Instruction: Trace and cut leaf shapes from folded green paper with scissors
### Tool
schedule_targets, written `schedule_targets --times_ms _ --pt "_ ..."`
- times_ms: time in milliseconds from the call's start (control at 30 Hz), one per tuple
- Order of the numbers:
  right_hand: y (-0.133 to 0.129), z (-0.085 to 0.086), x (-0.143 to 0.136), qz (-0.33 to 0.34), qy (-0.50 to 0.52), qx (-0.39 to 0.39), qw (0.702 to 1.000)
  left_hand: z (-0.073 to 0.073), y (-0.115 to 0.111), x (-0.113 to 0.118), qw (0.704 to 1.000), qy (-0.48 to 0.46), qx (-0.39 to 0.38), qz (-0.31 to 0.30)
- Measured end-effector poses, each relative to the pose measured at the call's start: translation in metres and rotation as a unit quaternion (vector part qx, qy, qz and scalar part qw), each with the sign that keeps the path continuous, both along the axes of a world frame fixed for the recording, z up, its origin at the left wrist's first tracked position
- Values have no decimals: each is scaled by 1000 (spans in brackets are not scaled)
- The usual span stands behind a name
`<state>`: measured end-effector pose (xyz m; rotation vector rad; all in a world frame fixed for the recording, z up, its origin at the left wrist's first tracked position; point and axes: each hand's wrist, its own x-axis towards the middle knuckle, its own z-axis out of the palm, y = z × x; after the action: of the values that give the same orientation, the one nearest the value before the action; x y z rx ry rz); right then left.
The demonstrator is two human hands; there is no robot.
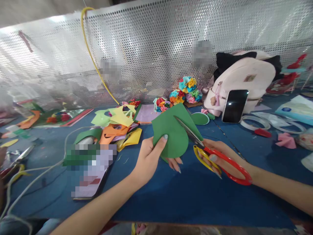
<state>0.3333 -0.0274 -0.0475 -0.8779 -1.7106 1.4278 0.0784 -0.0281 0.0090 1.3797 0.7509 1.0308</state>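
Observation:
My left hand [151, 156] pinches a sheet of green paper [171, 133] between thumb and fingers, holding it up over the blue table. The paper's lower edge is cut in a rounded curve. My right hand [220, 156] grips scissors [230, 160] with one red and one yellow handle. Their blades point up and left, lying across the right part of the paper along the curved cut. Part of the paper stands behind the blades. Whether the blades are fully closed is hard to make out.
Orange paper scraps [113, 132] and yellow ones lie left of the hands, near a pixelated phone [97, 173]. Behind are colourful paper flowers [187, 85], a pink backpack [242, 81] and an upright phone [235, 106]. Tape rolls [255, 123] lie right; a white cable [36, 168] runs left.

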Motion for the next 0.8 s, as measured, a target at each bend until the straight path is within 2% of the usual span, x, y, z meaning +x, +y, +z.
schedule_targets --times_ms 567,800 --pt "7 -3 5 19 -10 -15 1000 -4 1 -4 999 -33 -5 -6" --pt "4 -1 5 33 -5 -22 999 -5 4 -3 998 -39 8 44"
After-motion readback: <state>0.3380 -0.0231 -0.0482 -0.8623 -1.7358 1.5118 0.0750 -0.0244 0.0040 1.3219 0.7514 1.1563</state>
